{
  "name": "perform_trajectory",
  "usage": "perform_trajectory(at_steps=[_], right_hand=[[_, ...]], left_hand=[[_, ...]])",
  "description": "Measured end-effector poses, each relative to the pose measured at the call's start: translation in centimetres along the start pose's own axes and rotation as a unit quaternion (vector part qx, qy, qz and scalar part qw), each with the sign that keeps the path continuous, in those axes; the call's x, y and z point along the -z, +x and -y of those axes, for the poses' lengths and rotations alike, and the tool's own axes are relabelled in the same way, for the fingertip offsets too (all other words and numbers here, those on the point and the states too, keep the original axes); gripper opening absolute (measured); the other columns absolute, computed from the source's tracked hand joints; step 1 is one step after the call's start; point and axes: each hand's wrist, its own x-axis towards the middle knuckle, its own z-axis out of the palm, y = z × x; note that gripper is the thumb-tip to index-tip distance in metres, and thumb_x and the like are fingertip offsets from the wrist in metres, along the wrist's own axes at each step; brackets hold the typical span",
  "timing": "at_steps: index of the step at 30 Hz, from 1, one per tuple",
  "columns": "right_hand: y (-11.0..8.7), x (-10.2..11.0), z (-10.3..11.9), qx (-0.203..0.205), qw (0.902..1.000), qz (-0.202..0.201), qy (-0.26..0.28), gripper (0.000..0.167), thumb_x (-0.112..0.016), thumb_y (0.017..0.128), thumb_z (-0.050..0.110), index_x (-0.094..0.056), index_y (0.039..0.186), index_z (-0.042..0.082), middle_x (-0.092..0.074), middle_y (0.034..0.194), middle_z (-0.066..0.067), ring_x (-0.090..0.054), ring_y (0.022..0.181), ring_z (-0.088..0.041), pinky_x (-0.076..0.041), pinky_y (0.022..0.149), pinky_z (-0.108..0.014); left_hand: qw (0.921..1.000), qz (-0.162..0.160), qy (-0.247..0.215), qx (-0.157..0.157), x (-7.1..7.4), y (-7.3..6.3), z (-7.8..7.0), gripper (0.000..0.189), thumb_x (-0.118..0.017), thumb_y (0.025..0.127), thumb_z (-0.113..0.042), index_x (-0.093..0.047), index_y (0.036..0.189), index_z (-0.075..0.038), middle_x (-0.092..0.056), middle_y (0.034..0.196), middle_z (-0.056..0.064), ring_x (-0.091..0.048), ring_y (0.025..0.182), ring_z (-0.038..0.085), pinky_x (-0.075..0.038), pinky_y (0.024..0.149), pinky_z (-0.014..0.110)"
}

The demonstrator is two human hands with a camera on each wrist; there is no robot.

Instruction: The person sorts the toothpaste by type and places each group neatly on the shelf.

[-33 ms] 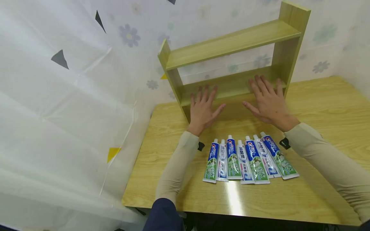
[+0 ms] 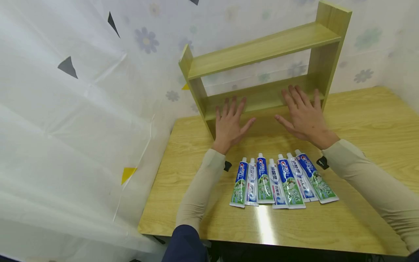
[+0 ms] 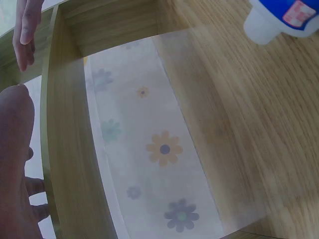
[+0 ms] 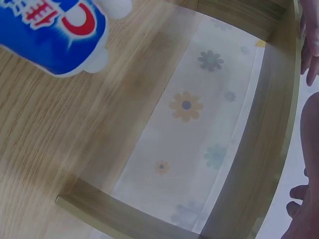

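Note:
My left hand (image 2: 228, 125) is held palm down with its fingers spread, the fingertips overlapping the lower board of a wooden shelf (image 2: 265, 42) in the head view. Farther right, my right hand (image 2: 306, 118) is spread the same way, fingers over that board's right part. Neither hand grips anything. Below them on the table, several toothpaste tubes lie side by side in a row, caps toward the shelf. Blue-and-green tubes (image 2: 263, 178) alternate with white ones (image 2: 277, 183). Each wrist view shows its hand at the shelf's edge, with a tube cap (image 3: 261, 25) near the left one.
The shelf stands at the back of the wooden table (image 2: 183, 171), against a wall (image 2: 229, 22) with a flower pattern. A white plastic sheet (image 2: 72, 145) hangs along the left side. The table's front edge runs close to the person.

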Motion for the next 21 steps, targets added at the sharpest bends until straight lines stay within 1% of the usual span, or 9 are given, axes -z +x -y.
perform_trajectory(at_steps=[7,10,12,14,16,17,18,19,21], right_hand=[[-0.6,0.2,-0.1,-0.015,0.9997,0.011,0.012,0.088,-0.051,0.109,0.059,-0.020,0.175,0.010,-0.024,0.180,-0.025,-0.024,0.167,-0.045,-0.002,0.128,-0.081],[-0.8,0.5,-0.2,-0.020,0.9996,0.006,0.018,0.088,-0.051,0.109,0.060,-0.021,0.175,0.010,-0.023,0.180,-0.025,-0.024,0.167,-0.046,0.000,0.129,-0.080],[-0.9,0.8,-0.4,-0.020,0.9996,0.001,0.020,0.087,-0.053,0.109,0.059,-0.022,0.174,0.011,-0.024,0.180,-0.025,-0.024,0.166,-0.046,-0.001,0.130,-0.079],[-1.1,0.9,-0.6,-0.017,0.9996,-0.009,0.021,0.087,-0.056,0.108,0.056,-0.023,0.174,0.011,-0.026,0.179,-0.025,-0.026,0.165,-0.046,-0.002,0.130,-0.078],[-1.6,0.9,-0.7,-0.011,0.9994,-0.023,0.022,0.087,-0.061,0.105,0.053,-0.024,0.174,0.011,-0.030,0.177,-0.025,-0.027,0.164,-0.046,-0.005,0.131,-0.078],[-1.9,0.9,-0.8,-0.006,0.9992,-0.034,0.022,0.088,-0.063,0.104,0.051,-0.026,0.173,0.011,-0.033,0.175,-0.026,-0.029,0.163,-0.046,-0.006,0.131,-0.077],[-2.3,0.8,-0.8,-0.002,0.9988,-0.044,0.023,0.088,-0.065,0.103,0.049,-0.027,0.173,0.011,-0.035,0.174,-0.026,-0.031,0.163,-0.047,-0.007,0.131,-0.077],[-2.8,0.8,-0.8,0.002,0.9982,-0.054,0.025,0.088,-0.066,0.102,0.048,-0.029,0.172,0.010,-0.037,0.172,-0.027,-0.032,0.162,-0.047,-0.008,0.131,-0.077],[-3.9,0.6,-0.8,0.013,0.9967,-0.074,0.030,0.083,-0.061,0.103,0.049,-0.033,0.170,0.008,-0.041,0.169,-0.029,-0.034,0.160,-0.049,-0.009,0.131,-0.077]], left_hand=[[1.0000,-0.007,-0.006,0.002,-0.1,-0.3,0.2,0.088,-0.034,0.108,-0.078,0.002,0.176,-0.036,-0.009,0.186,0.004,-0.008,0.173,0.030,-0.013,0.137,0.062],[0.9998,-0.017,-0.004,0.002,0.0,-0.2,0.2,0.088,-0.034,0.108,-0.077,0.002,0.177,-0.036,-0.008,0.186,0.004,-0.008,0.173,0.030,-0.015,0.137,0.063],[0.9995,-0.032,-0.001,-0.001,0.0,-0.2,0.2,0.087,-0.034,0.108,-0.077,0.000,0.177,-0.034,-0.010,0.186,0.004,-0.010,0.173,0.030,-0.018,0.136,0.063],[0.9979,-0.064,-0.003,-0.010,0.1,-0.4,0.3,0.086,-0.038,0.109,-0.074,-0.009,0.177,-0.031,-0.018,0.185,0.006,-0.017,0.172,0.031,-0.022,0.135,0.063],[0.9922,-0.119,-0.021,-0.029,-0.1,-0.8,0.3,0.082,-0.048,0.109,-0.067,-0.025,0.175,-0.024,-0.035,0.179,0.010,-0.032,0.167,0.032,-0.029,0.133,0.060],[0.9872,-0.151,-0.033,-0.039,-0.2,-1.2,0.4,0.079,-0.054,0.109,-0.063,-0.034,0.172,-0.020,-0.046,0.172,0.011,-0.041,0.161,0.032,-0.034,0.131,0.058],[0.9806,-0.185,-0.042,-0.051,-0.3,-1.5,0.4,0.074,-0.060,0.108,-0.058,-0.043,0.167,-0.017,-0.056,0.163,0.011,-0.051,0.153,0.032,-0.042,0.126,0.054],[0.9723,-0.219,-0.054,-0.060,-0.6,-1.9,0.5,0.067,-0.065,0.107,-0.052,-0.052,0.160,-0.013,-0.065,0.152,0.012,-0.060,0.143,0.031,-0.048,0.120,0.051],[0.9563,-0.271,-0.079,-0.075,-1.2,-2.9,0.6,0.052,-0.073,0.104,-0.040,-0.066,0.145,-0.008,-0.075,0.130,0.011,-0.069,0.122,0.029,-0.057,0.103,0.044]])
